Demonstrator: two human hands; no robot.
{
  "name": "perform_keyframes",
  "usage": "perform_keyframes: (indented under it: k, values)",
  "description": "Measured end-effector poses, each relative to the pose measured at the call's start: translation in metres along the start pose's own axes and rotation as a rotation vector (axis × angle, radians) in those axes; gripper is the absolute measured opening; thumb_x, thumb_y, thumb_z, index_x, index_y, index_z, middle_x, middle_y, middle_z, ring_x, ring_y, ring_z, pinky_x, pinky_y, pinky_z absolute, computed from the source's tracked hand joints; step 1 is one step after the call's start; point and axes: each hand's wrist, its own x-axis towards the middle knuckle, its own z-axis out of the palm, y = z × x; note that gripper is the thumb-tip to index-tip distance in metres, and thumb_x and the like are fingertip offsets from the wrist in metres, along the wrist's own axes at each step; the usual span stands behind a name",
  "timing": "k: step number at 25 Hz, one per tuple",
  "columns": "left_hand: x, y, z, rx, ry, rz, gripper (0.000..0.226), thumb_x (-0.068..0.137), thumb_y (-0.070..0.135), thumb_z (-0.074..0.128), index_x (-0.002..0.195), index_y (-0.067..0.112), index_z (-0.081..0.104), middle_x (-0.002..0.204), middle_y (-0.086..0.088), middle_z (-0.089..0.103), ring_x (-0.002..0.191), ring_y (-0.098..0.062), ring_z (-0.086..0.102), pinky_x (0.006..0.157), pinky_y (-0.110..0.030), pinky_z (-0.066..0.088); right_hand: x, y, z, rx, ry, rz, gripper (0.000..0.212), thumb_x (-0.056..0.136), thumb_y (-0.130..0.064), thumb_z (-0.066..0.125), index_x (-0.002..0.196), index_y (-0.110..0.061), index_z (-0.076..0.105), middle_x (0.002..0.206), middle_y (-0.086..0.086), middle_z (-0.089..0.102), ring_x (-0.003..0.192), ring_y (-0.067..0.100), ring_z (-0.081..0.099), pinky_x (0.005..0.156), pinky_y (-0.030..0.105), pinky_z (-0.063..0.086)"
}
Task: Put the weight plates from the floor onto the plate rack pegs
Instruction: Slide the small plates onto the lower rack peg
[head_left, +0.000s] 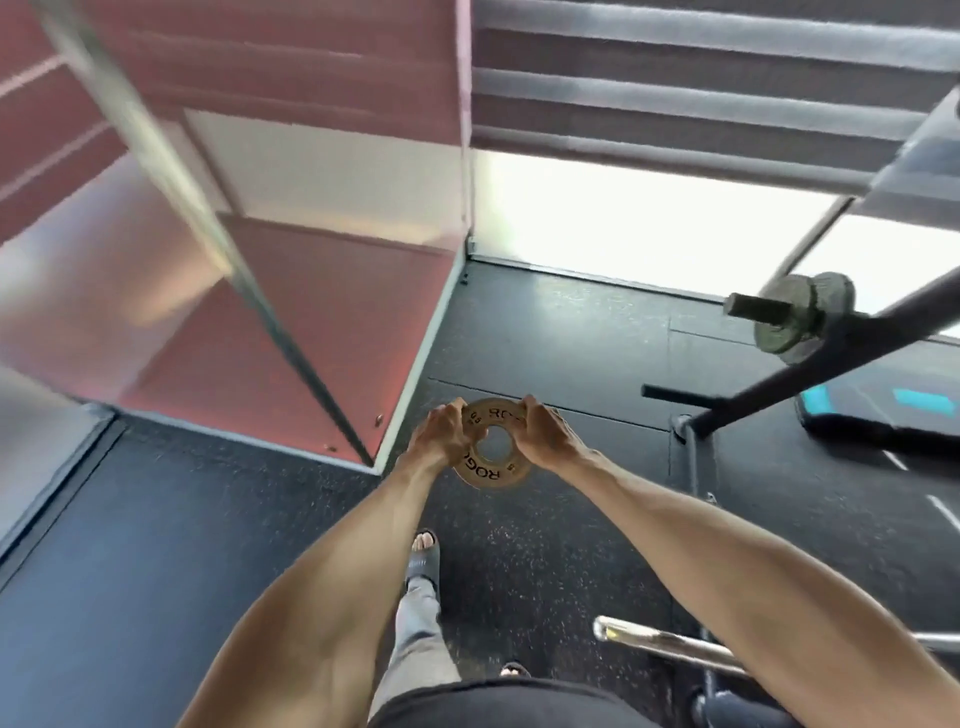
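Gripping a small tan weight plate (487, 475) by opposite rims, the left hand (441, 439) and the right hand (548, 439) hold it in the air above the dark rubber floor (571, 332), with the fingers (531, 410) of both curled round its edge. Its lettered face is turned up toward the camera. Well apart from it on the right, a rack peg (750, 307) juts out, carrying dark plates (795, 325). A chrome bar (670, 649) shows low on the right.
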Motion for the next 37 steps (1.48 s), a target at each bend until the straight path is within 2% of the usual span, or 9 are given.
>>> perform_keyframes:
  k: [5, 10, 16, 19, 23, 27, 31, 34, 37]
  values:
    - [0.130, 0.054, -0.018, 0.148, -0.199, 0.250, 0.033, 0.096, 0.029, 0.062, 0.122, 0.011, 0.058, 0.110, -0.008, 0.069, 0.092, -0.023, 0.069, 0.075, -0.032, 0.057, 0.068, 0.016, -0.051, 0.134, 0.171, 0.221, 0.025, 0.100, -0.033, 0.054, 0.112, -0.012, 0.049, 0.100, 0.008, 0.065, 0.088, 0.023, 0.064, 0.071, 0.035, 0.052]
    - [0.228, 0.136, -0.014, 0.268, -0.331, 0.570, 0.025, 0.099, 0.024, 0.053, 0.118, 0.010, 0.061, 0.115, -0.016, 0.069, 0.109, -0.028, 0.065, 0.085, -0.036, 0.048, 0.103, 0.043, -0.110, 0.199, 0.426, 0.421, 0.032, 0.098, -0.040, 0.055, 0.108, -0.010, 0.049, 0.092, 0.010, 0.067, 0.082, 0.029, 0.067, 0.074, 0.048, 0.056]
    - [0.312, 0.251, 0.032, 0.353, -0.470, 0.788, 0.022, 0.096, 0.012, 0.055, 0.117, 0.013, 0.058, 0.113, -0.014, 0.066, 0.100, -0.031, 0.065, 0.080, -0.039, 0.051, 0.131, 0.118, -0.179, 0.260, 0.640, 0.591, 0.022, 0.102, -0.035, 0.049, 0.107, -0.014, 0.047, 0.081, 0.006, 0.066, 0.059, 0.012, 0.063, 0.040, 0.020, 0.042]
    - [0.346, 0.299, 0.054, 0.449, -0.494, 0.870, 0.017, 0.095, 0.007, 0.056, 0.112, 0.009, 0.055, 0.108, -0.015, 0.064, 0.096, -0.031, 0.064, 0.081, -0.042, 0.054, 0.147, 0.146, -0.208, 0.354, 0.681, 0.633, 0.022, 0.101, -0.027, 0.054, 0.112, -0.010, 0.046, 0.087, 0.008, 0.067, 0.060, 0.008, 0.058, 0.044, 0.013, 0.039]
    - [0.386, 0.366, 0.079, 0.577, -0.558, 0.950, 0.008, 0.095, 0.006, 0.052, 0.101, 0.011, 0.051, 0.103, -0.014, 0.063, 0.089, -0.027, 0.063, 0.078, -0.042, 0.054, 0.165, 0.179, -0.247, 0.423, 0.770, 0.649, 0.021, 0.100, -0.025, 0.056, 0.112, -0.011, 0.047, 0.087, 0.004, 0.066, 0.065, 0.012, 0.064, 0.052, 0.020, 0.049]
    - [0.405, 0.418, 0.106, 0.644, -0.595, 1.022, 0.008, 0.096, 0.008, 0.052, 0.103, 0.010, 0.051, 0.100, -0.012, 0.062, 0.088, -0.028, 0.063, 0.068, -0.034, 0.045, 0.176, 0.204, -0.280, 0.433, 0.820, 0.735, 0.025, 0.100, -0.021, 0.055, 0.116, -0.006, 0.044, 0.082, -0.005, 0.058, 0.063, 0.009, 0.058, 0.051, 0.013, 0.039]
    - [0.436, 0.459, 0.132, 0.706, -0.659, 1.113, 0.014, 0.096, 0.013, 0.055, 0.108, 0.007, 0.054, 0.095, -0.007, 0.059, 0.084, -0.023, 0.059, 0.067, -0.032, 0.042, 0.197, 0.227, -0.295, 0.412, 0.857, 0.817, 0.039, 0.099, -0.021, 0.058, 0.127, 0.002, 0.043, 0.107, 0.015, 0.065, 0.091, 0.028, 0.066, 0.069, 0.023, 0.044]
    - [0.466, 0.482, 0.149, 0.779, -0.744, 1.181, 0.013, 0.095, 0.015, 0.060, 0.105, 0.008, 0.057, 0.093, -0.003, 0.061, 0.079, -0.020, 0.059, 0.062, -0.029, 0.043, 0.212, 0.230, -0.296, 0.439, 0.916, 0.909, 0.011, 0.102, -0.022, 0.052, 0.105, -0.013, 0.045, 0.091, 0.004, 0.065, 0.069, 0.010, 0.059, 0.060, 0.031, 0.048]
    - [0.488, 0.492, 0.167, 0.874, -0.862, 1.282, 0.010, 0.096, 0.012, 0.057, 0.103, 0.005, 0.058, 0.095, -0.008, 0.064, 0.074, -0.019, 0.060, 0.055, -0.020, 0.043, 0.228, 0.227, -0.291, 0.456, 0.997, 1.037, 0.025, 0.107, -0.032, 0.036, 0.092, -0.016, 0.048, 0.072, -0.001, 0.058, 0.056, 0.008, 0.054, 0.050, 0.026, 0.047]
